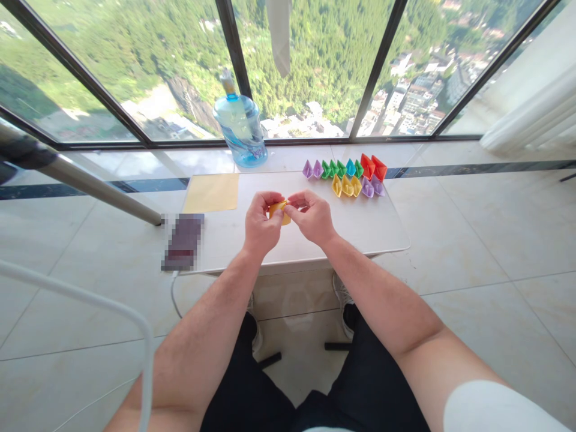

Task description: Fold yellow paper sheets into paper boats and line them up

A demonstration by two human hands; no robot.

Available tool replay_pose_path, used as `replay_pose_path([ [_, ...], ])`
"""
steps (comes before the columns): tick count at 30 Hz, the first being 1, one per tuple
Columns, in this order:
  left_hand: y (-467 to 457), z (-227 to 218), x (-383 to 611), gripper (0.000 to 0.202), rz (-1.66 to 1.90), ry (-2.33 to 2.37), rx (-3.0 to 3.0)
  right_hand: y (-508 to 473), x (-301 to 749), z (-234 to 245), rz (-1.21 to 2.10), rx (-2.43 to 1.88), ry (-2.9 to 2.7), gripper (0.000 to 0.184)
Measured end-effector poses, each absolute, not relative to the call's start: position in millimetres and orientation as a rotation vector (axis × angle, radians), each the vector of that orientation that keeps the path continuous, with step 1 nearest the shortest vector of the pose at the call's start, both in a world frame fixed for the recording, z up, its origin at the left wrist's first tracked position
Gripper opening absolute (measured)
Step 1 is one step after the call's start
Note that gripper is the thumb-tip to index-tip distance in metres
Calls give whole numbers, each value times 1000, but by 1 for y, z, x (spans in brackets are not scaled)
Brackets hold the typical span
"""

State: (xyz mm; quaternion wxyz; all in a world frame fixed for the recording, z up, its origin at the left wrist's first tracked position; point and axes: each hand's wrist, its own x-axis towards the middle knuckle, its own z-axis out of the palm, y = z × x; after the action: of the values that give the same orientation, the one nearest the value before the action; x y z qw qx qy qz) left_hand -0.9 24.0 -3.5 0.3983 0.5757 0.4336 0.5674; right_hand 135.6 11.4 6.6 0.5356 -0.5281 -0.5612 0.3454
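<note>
Both hands meet over the middle of a small white table [360, 231]. My left hand [261, 223] and my right hand [312, 217] each pinch a small folded piece of yellow-orange paper [279, 209] between fingertips, just above the tabletop. Most of the paper is hidden by my fingers. A flat yellow paper sheet [211, 193] lies at the table's far left corner. Several finished folded paper boats [346, 175] in purple, green, blue, red and yellow sit in two rows at the far right of the table.
A blue water jug [240, 129] stands on the floor behind the table by the window. A dark blurred object [182, 243] lies at the table's left edge. A metal pole [85, 183] slants in from the left. A white tube [112, 309] curves at lower left.
</note>
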Motion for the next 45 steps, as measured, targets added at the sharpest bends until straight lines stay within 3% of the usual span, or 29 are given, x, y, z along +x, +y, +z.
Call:
replay_pose_path([
  [15,29,-4,-6,40,1309,1045,1337,15,140,5,854,-1252,-1319,17],
  [33,25,-1,-6,34,1239,1084,1390,20,144,1,1023,-1196,-1258,18],
  [45,24,0,-4,28,1262,1135,1416,18,144,6,933,-1191,-1313,14],
])
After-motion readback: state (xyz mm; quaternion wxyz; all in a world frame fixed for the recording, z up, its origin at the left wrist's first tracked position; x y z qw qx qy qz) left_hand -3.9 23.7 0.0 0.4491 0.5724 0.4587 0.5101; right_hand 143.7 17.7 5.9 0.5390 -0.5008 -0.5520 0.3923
